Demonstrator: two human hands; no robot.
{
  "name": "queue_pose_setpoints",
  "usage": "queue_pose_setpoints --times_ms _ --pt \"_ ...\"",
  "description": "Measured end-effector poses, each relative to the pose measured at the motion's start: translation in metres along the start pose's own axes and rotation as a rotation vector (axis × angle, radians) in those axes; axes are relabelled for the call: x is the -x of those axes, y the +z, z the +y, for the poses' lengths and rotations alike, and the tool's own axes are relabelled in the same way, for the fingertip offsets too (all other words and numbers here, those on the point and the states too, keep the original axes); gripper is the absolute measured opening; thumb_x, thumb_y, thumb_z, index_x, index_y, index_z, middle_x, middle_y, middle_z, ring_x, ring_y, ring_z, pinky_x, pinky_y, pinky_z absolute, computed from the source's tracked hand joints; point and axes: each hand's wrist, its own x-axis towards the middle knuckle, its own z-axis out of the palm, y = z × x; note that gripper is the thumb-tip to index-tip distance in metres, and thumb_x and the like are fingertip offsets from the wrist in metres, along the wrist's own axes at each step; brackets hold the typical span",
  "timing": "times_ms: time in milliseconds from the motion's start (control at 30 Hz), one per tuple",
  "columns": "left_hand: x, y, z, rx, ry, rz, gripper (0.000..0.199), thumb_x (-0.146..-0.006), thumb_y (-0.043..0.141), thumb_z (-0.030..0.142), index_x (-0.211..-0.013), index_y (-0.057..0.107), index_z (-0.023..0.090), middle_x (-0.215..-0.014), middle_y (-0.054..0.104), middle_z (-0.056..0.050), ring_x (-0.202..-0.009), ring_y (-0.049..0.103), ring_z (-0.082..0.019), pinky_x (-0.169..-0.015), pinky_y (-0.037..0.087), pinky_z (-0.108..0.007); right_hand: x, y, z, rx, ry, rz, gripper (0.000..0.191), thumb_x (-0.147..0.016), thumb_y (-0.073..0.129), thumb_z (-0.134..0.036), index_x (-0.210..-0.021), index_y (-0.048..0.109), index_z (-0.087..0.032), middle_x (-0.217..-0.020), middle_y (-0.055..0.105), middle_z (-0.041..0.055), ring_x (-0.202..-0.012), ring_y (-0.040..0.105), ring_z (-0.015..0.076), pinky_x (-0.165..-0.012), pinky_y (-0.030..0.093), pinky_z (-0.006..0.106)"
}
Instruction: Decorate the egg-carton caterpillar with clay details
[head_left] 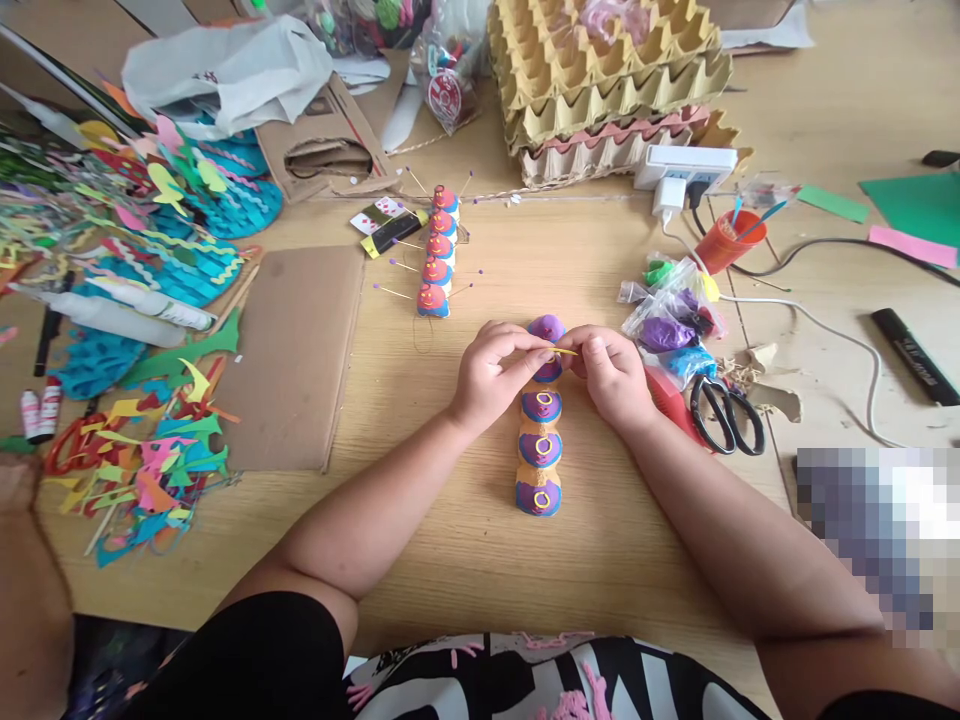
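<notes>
A thin yellow strip of modelling clay [564, 351] is pinched between the fingertips of my left hand [495, 372] and my right hand [611, 375]. Both hands hover over the far end of an egg-carton caterpillar [540, 450], coloured purple, blue and orange. Yellow rings sit on its nearer bumps. A purple ball [547, 327] forms its far end, and my fingers partly cover the bump beside it. Farther back stands a second egg-carton caterpillar [437, 255] in red and blue, with cotton-swab sticks poking out of its sides.
Black-handled scissors [726, 415] and bags of coloured clay [675, 320] lie right of my hands, near an orange cup [731, 242]. Egg trays [607, 110] are stacked behind. Cardboard [289, 360] and paper scraps [154, 460] lie left. Another person's arm [30, 590] shows at the left edge.
</notes>
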Motion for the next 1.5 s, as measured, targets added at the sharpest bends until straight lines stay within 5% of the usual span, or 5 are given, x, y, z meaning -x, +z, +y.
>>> queue_pose_setpoints --times_ms 233,500,767,1133,1500 --pt "-0.001 -0.002 0.0 -0.038 -0.078 -0.025 0.034 -0.099 0.069 0.056 -0.09 0.082 0.026 -0.087 0.079 -0.003 -0.09 0.07 -0.018 -0.088 0.056 -0.037 0.0 0.003 0.005 -0.102 0.061 -0.047 0.051 -0.073 0.092 -0.061 -0.106 0.077 -0.025 -0.112 0.081 0.0075 -0.08 0.071 0.0164 -0.073 0.06 0.032" --pt "-0.002 -0.001 0.0 -0.065 -0.058 -0.031 0.045 -0.1 0.064 0.061 -0.08 0.078 0.023 -0.08 0.078 -0.002 -0.081 0.067 -0.017 -0.084 0.054 -0.035 0.001 0.003 -0.002 0.085 -0.038 0.024 0.036 -0.084 0.084 -0.057 -0.081 0.082 -0.022 -0.079 0.082 0.0049 -0.07 0.071 0.0158 -0.068 0.058 0.03" --pt "-0.002 -0.003 0.001 -0.002 -0.072 -0.041 0.056 -0.105 0.053 0.062 -0.073 0.078 0.024 -0.074 0.077 -0.002 -0.08 0.069 -0.018 -0.085 0.054 -0.037 0.001 0.003 -0.012 0.198 -0.02 0.059 0.06 -0.088 0.071 -0.074 -0.059 0.071 -0.02 -0.064 0.074 0.0052 -0.059 0.061 0.0151 -0.059 0.049 0.029" --pt "-0.001 -0.008 0.005 0.089 -0.093 -0.177 0.08 -0.089 0.048 0.089 -0.115 0.083 0.022 -0.097 0.082 -0.01 -0.1 0.073 -0.026 -0.099 0.055 -0.044 0.001 0.003 -0.013 0.223 0.026 0.105 0.064 -0.088 0.07 -0.075 -0.055 0.065 -0.02 -0.056 0.063 0.0011 -0.053 0.05 0.0117 -0.058 0.044 0.029" --pt "0.002 0.0 0.003 -0.067 -0.043 -0.129 0.036 -0.087 0.086 0.042 -0.116 0.074 0.024 -0.109 0.08 -0.006 -0.104 0.071 -0.022 -0.096 0.056 -0.04 0.001 0.003 -0.004 0.172 0.049 0.178 0.064 -0.088 0.069 -0.076 -0.057 0.068 -0.02 -0.056 0.063 0.0009 -0.053 0.049 0.0117 -0.055 0.04 0.029"
